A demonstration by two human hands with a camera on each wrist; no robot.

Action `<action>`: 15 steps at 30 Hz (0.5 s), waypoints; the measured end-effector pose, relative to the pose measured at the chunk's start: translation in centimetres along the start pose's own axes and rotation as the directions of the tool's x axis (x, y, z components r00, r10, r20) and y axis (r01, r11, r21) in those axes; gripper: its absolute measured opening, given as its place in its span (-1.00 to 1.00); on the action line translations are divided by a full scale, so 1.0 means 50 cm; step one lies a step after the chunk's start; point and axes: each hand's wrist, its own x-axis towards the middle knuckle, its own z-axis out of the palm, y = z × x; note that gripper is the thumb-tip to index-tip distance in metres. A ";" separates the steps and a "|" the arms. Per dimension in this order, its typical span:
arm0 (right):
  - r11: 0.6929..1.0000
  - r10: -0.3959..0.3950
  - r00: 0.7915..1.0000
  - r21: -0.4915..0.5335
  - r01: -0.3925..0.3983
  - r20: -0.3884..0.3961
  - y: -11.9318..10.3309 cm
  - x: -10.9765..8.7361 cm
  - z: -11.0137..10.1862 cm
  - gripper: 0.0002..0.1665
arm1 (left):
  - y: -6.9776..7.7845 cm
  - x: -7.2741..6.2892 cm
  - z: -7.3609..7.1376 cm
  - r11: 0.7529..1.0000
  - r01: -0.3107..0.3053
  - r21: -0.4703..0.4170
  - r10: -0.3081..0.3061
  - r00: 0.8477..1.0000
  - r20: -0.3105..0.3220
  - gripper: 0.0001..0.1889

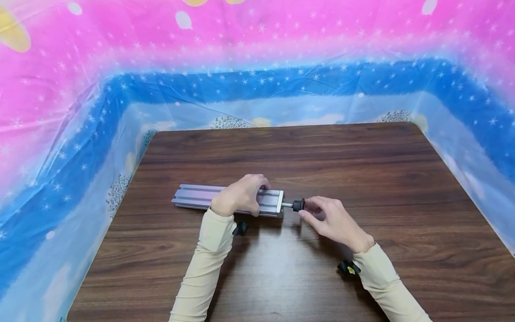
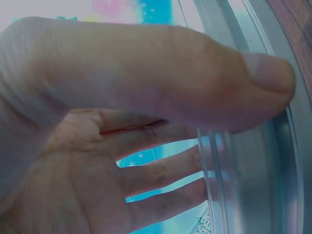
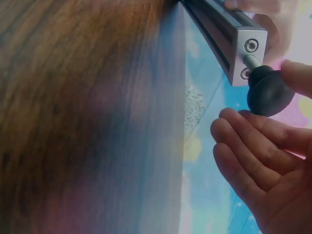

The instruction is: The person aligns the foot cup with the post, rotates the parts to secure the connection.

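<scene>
A silver aluminium profile with grooves along its length lies on the table, pointing left to right. My left hand grips it across the top near its right end, thumb on the near side and fingers over the far side. An end plate with two socket-head screws caps the right end. From its middle sticks the threaded stem of a black levelling foot. My right hand pinches the foot's round base at its edge between thumb and fingertips; the other fingers are loosely bent below it.
The dark wood-grain table extends on all sides of the profile. A pink and blue patterned cloth hangs behind and beside it. Black wrist-camera mounts sit beside both cuffs, close over the tabletop.
</scene>
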 end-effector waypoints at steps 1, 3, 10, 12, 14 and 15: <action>1.000 0.014 1.000 0.006 -0.015 0.009 0.000 0.001 0.000 -0.84 | 0.001 0.000 0.000 1.000 -0.001 0.000 0.001 1.000 -0.003 -0.37; 0.999 0.035 0.999 0.006 -0.036 0.017 0.001 0.002 -0.001 -0.85 | 0.002 0.000 0.000 1.000 -0.006 0.003 0.006 1.000 -0.008 -0.36; 0.995 0.097 0.995 -0.027 -0.097 0.021 -0.001 0.000 -0.002 -0.72 | 0.001 -0.001 0.002 1.000 -0.023 0.015 0.023 1.000 -0.021 -0.36; 0.995 0.101 0.995 -0.027 -0.101 0.005 -0.004 -0.002 -0.004 -0.76 | -0.001 -0.002 0.003 1.000 -0.024 0.014 0.025 0.999 -0.023 -0.36; 0.998 0.062 0.998 -0.017 -0.062 -0.025 -0.005 -0.004 -0.006 -0.62 | -0.001 -0.003 0.003 1.000 -0.026 0.009 0.026 0.999 -0.026 -0.36; 0.999 0.033 0.999 -0.015 -0.033 -0.042 -0.004 -0.005 -0.007 -0.50 | -0.001 -0.004 0.003 1.000 -0.027 0.008 0.027 0.999 -0.027 -0.36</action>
